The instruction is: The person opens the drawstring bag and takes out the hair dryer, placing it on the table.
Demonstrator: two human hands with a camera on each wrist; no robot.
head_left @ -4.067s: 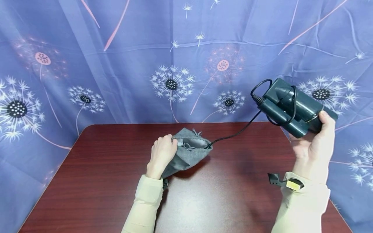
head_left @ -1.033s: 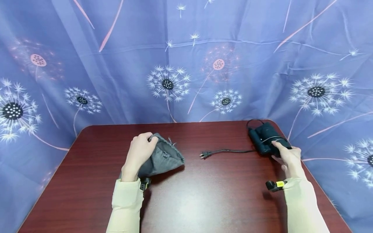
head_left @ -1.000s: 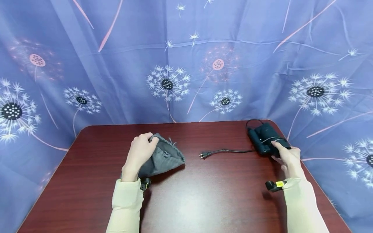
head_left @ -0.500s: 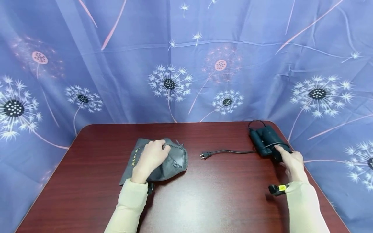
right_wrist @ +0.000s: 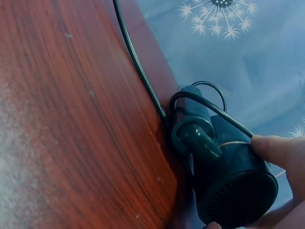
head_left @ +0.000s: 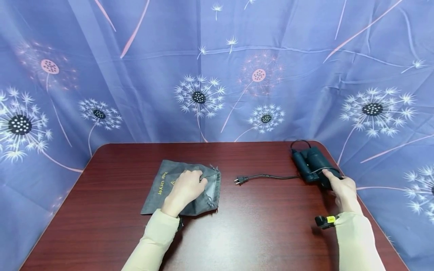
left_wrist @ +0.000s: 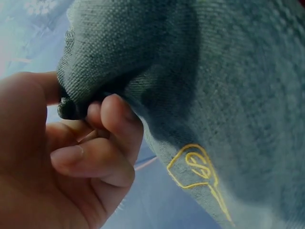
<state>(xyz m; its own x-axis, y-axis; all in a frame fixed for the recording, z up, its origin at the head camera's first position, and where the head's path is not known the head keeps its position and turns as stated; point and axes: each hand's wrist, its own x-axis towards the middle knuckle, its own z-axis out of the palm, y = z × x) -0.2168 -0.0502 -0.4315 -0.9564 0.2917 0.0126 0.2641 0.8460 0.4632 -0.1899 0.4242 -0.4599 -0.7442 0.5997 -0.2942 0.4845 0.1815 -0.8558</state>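
A grey drawstring pouch [head_left: 158, 194] with yellow "Hair Dryer" lettering lies nearly flat on the table, its mouth to the right. My left hand [head_left: 187, 186] pinches the pouch's cloth near that mouth. In the left wrist view, a fold of the cloth [left_wrist: 157, 57] is caught between curled fingers [left_wrist: 93, 157]. At the far right corner of the table is a dark green folding hair dryer [head_left: 317, 160], its cord looped around it. My right hand [head_left: 344, 192] grips its near end. In the right wrist view, the thumb [right_wrist: 272, 149] presses beside the looped cord and the round vented end [right_wrist: 238, 198] faces the camera.
From the hair dryer, the black cord runs left over the table to a two-prong plug [head_left: 241, 180], between pouch and dryer. The dark red wooden table [head_left: 257, 229] ends close behind and right of the dryer. A blue dandelion-print curtain [head_left: 152, 94] hangs behind.
The hair dryer came down from the air onto the far right of the table, its plug out of the pouch. My left hand lowered the pouch, which now lies flatter with its lettering showing.
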